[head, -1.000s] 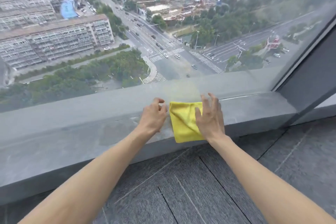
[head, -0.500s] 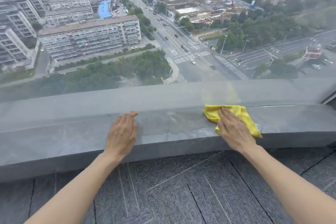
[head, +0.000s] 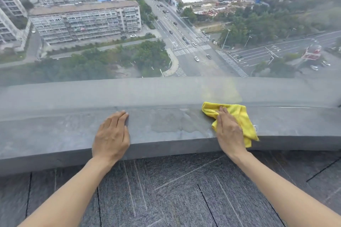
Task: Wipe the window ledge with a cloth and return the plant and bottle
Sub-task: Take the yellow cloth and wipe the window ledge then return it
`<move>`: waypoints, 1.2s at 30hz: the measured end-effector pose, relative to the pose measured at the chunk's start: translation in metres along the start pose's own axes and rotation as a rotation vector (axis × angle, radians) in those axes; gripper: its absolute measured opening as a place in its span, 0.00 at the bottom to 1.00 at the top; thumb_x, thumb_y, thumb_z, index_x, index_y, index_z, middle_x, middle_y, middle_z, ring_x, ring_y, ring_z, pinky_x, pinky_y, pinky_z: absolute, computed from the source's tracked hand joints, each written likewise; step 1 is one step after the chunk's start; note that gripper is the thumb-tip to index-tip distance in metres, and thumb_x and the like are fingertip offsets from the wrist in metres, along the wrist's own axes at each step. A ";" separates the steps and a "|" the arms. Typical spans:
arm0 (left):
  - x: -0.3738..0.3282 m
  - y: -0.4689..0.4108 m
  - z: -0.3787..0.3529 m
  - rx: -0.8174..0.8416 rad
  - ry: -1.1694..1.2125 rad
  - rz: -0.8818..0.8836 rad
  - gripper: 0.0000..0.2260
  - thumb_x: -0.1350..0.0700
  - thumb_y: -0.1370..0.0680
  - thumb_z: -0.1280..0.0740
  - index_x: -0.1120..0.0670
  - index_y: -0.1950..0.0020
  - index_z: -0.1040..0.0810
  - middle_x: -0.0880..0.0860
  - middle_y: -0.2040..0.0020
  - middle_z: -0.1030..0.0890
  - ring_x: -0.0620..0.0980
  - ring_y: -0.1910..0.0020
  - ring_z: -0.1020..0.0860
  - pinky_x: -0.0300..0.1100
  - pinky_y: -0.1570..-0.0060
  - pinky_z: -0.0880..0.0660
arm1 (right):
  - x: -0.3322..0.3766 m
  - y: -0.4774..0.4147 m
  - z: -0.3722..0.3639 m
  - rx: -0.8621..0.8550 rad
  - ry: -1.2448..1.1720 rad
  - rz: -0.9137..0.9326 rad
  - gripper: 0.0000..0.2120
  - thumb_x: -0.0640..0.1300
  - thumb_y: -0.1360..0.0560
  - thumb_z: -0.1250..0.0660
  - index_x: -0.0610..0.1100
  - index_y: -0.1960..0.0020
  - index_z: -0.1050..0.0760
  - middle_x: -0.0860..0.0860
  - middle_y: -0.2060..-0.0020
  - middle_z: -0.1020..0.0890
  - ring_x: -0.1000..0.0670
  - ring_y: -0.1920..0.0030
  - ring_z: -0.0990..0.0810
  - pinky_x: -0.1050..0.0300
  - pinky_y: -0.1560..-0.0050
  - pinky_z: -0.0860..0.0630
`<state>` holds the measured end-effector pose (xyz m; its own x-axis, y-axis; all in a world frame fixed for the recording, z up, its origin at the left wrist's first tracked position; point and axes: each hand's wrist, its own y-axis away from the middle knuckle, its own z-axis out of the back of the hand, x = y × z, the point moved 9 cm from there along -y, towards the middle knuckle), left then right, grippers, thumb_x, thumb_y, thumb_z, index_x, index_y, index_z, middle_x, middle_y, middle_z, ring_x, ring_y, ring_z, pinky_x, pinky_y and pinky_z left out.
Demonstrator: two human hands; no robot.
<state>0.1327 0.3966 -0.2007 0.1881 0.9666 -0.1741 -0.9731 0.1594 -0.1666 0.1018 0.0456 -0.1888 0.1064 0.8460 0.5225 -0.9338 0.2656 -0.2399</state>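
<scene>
Little has shifted: right hand stays pressed flat, fingers together, on the yellow cloth atop the grey ledge; left hand rests flat, fingers together, well apart.

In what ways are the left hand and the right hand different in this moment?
The left hand lies on the bare ledge; the right hand lies on the yellow cloth. The left hand sits beside the damp patch on one side, the right hand on the other. Both are flat, palm down, fingers toward the window.
</scene>
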 end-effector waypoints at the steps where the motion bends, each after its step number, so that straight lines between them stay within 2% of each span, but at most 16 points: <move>1: 0.000 0.000 0.001 -0.001 0.008 0.002 0.21 0.55 0.22 0.47 0.58 0.33 0.27 0.55 0.34 0.24 0.55 0.35 0.25 0.53 0.35 0.27 | 0.007 0.001 -0.005 0.015 -0.003 0.010 0.15 0.37 0.18 0.41 0.35 0.34 0.25 0.39 0.32 0.25 0.43 0.28 0.30 0.54 0.29 0.39; 4: -0.001 0.001 0.002 -0.006 0.010 -0.004 0.21 0.55 0.22 0.46 0.58 0.32 0.27 0.54 0.33 0.24 0.54 0.34 0.26 0.53 0.32 0.30 | 0.031 0.004 -0.020 0.069 -0.034 0.046 0.16 0.39 0.17 0.43 0.36 0.32 0.27 0.41 0.30 0.27 0.46 0.26 0.32 0.60 0.29 0.43; 9: 0.002 0.003 0.001 0.003 0.040 -0.002 0.21 0.55 0.21 0.46 0.56 0.30 0.28 0.53 0.30 0.25 0.52 0.30 0.29 0.50 0.27 0.37 | 0.054 0.004 -0.031 0.109 -0.154 -0.043 0.19 0.43 0.15 0.47 0.37 0.29 0.30 0.41 0.28 0.30 0.45 0.25 0.34 0.55 0.27 0.41; 12: 0.006 0.003 -0.001 0.015 0.073 -0.001 0.22 0.53 0.21 0.47 0.55 0.28 0.29 0.51 0.28 0.27 0.50 0.28 0.31 0.48 0.25 0.40 | 0.066 0.007 -0.035 0.113 -0.180 -0.037 0.19 0.43 0.15 0.48 0.37 0.29 0.30 0.42 0.28 0.30 0.46 0.25 0.34 0.54 0.27 0.41; 16: 0.010 0.000 0.000 0.058 0.101 -0.052 0.24 0.53 0.20 0.50 0.54 0.26 0.32 0.50 0.26 0.30 0.49 0.26 0.34 0.48 0.24 0.41 | 0.099 0.015 -0.057 0.159 -0.179 0.091 0.17 0.42 0.16 0.46 0.38 0.30 0.28 0.42 0.29 0.28 0.47 0.26 0.32 0.55 0.28 0.40; 19: 0.018 0.000 0.002 0.070 0.082 -0.070 0.27 0.49 0.21 0.54 0.54 0.24 0.34 0.50 0.24 0.33 0.49 0.24 0.36 0.48 0.24 0.43 | 0.120 0.014 -0.067 0.162 -0.112 0.194 0.17 0.41 0.16 0.45 0.38 0.32 0.27 0.43 0.32 0.24 0.48 0.29 0.29 0.58 0.30 0.38; 22: 0.023 0.004 -0.003 0.077 0.023 -0.082 0.28 0.47 0.21 0.55 0.54 0.23 0.37 0.50 0.23 0.35 0.49 0.23 0.39 0.48 0.23 0.46 | 0.132 0.012 -0.067 0.113 -0.049 0.299 0.18 0.44 0.17 0.46 0.37 0.36 0.23 0.44 0.37 0.19 0.47 0.33 0.24 0.55 0.32 0.33; 25: 0.022 0.005 -0.003 0.051 -0.021 -0.075 0.26 0.50 0.21 0.52 0.54 0.24 0.35 0.50 0.24 0.33 0.49 0.24 0.36 0.49 0.24 0.43 | 0.142 0.014 -0.069 0.065 -0.028 0.413 0.19 0.45 0.19 0.46 0.39 0.40 0.20 0.46 0.39 0.18 0.48 0.35 0.22 0.59 0.34 0.36; 28: 0.022 0.004 0.001 0.014 -0.025 -0.072 0.24 0.52 0.22 0.49 0.55 0.27 0.30 0.51 0.27 0.28 0.51 0.27 0.31 0.50 0.26 0.36 | 0.164 0.017 -0.079 0.087 -0.048 0.543 0.15 0.43 0.19 0.44 0.39 0.41 0.21 0.45 0.38 0.19 0.49 0.35 0.22 0.55 0.32 0.33; 30: 0.022 0.004 0.003 0.005 -0.017 -0.075 0.24 0.53 0.22 0.48 0.55 0.28 0.29 0.51 0.29 0.26 0.51 0.28 0.29 0.51 0.28 0.34 | 0.180 0.017 -0.089 0.148 -0.071 0.607 0.14 0.43 0.18 0.43 0.39 0.40 0.22 0.44 0.36 0.20 0.48 0.34 0.23 0.51 0.30 0.31; 33: 0.021 0.004 0.004 -0.008 -0.009 -0.074 0.23 0.54 0.22 0.47 0.55 0.28 0.28 0.51 0.30 0.25 0.51 0.29 0.28 0.50 0.30 0.33 | 0.192 0.022 -0.109 0.282 -0.085 0.657 0.13 0.42 0.17 0.43 0.39 0.39 0.24 0.44 0.33 0.23 0.46 0.31 0.26 0.48 0.27 0.34; 36: 0.020 0.004 0.004 -0.004 -0.016 -0.085 0.23 0.54 0.22 0.47 0.55 0.28 0.28 0.51 0.29 0.25 0.51 0.29 0.28 0.50 0.29 0.35 | 0.187 0.028 -0.116 0.334 -0.069 0.668 0.16 0.45 0.17 0.44 0.40 0.37 0.23 0.46 0.31 0.24 0.47 0.28 0.29 0.49 0.26 0.37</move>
<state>0.1318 0.4170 -0.2011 0.2683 0.9526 -0.1438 -0.9530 0.2407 -0.1838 0.1354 0.2650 -0.1925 -0.5313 0.7441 0.4051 -0.8471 -0.4583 -0.2691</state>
